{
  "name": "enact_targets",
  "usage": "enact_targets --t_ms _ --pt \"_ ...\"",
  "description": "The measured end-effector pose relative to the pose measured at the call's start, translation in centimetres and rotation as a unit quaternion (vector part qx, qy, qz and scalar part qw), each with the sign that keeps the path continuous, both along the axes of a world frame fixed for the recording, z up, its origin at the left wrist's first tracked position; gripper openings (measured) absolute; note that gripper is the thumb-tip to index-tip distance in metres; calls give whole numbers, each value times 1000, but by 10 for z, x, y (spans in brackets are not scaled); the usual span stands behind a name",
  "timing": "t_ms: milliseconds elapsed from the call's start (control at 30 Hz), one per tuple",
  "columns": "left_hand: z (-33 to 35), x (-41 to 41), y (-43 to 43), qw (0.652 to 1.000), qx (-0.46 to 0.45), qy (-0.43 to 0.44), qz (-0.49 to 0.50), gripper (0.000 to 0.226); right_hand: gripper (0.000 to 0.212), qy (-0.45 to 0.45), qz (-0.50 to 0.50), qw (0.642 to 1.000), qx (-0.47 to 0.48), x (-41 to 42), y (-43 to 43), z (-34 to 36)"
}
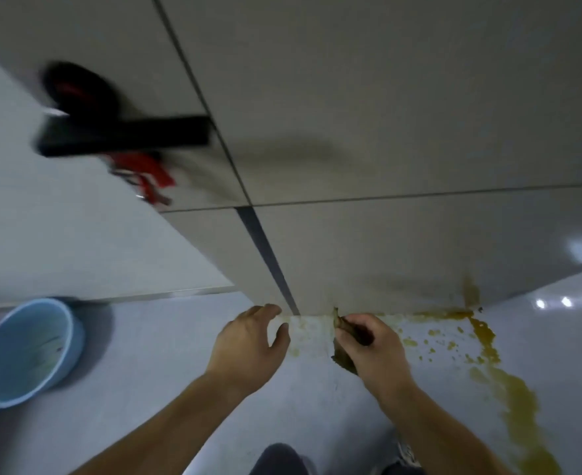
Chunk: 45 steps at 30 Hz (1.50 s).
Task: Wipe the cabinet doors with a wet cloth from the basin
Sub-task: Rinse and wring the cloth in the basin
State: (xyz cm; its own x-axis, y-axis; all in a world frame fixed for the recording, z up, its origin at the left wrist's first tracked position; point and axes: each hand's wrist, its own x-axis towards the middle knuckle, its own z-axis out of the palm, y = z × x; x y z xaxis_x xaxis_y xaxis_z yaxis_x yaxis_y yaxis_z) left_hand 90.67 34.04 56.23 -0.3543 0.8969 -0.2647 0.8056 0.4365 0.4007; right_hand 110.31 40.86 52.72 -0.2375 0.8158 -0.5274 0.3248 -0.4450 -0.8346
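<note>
Grey cabinet doors point(368, 255) fill the upper view, with a yellow-brown smear near the lower right door's bottom edge. My right hand point(373, 351) is closed on a dirty brown cloth point(342, 358), held at the foot of that door where it meets the floor. My left hand point(248, 344) hovers just left of it, fingers apart and holding nothing, below the dark gap between two doors. A light blue basin point(25, 351) stands on the floor at the far left.
A yellow-orange spill point(508, 389) runs across the white floor to the right of my hands, with splatter around it. A black and red object point(111, 132), blurred, sits beside the cabinet at upper left. My knees show at the bottom edge.
</note>
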Motion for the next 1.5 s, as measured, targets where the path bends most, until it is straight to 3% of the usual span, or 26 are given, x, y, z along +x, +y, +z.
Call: enact_targets --t_ms 167,333,700,1000,1200,1300,1500 --pt "93 -62 -57 993 15 -51 102 36 12 35 45 998 -16 -52 -27 114" --pt "144 -112 -107 979 22 -83 187 37 11 23 88 996 -14 -106 -50 162" --pt "172 -197 -209 922 45 -122 365 39 18 36 300 953 28 -276 -107 188" --pt "150 -362 -350 872 63 -144 463 41 21 14 432 900 62 -482 -222 169" --pt "111 -501 -402 800 97 -302 509 46 23 -8 483 873 74 -620 -299 133" --pt "92 -563 -401 739 106 -406 526 48 29 -12 495 866 74 -678 -316 113" --pt "25 -672 -382 640 97 -545 533 43 55 -15 448 893 41 -776 -321 50"
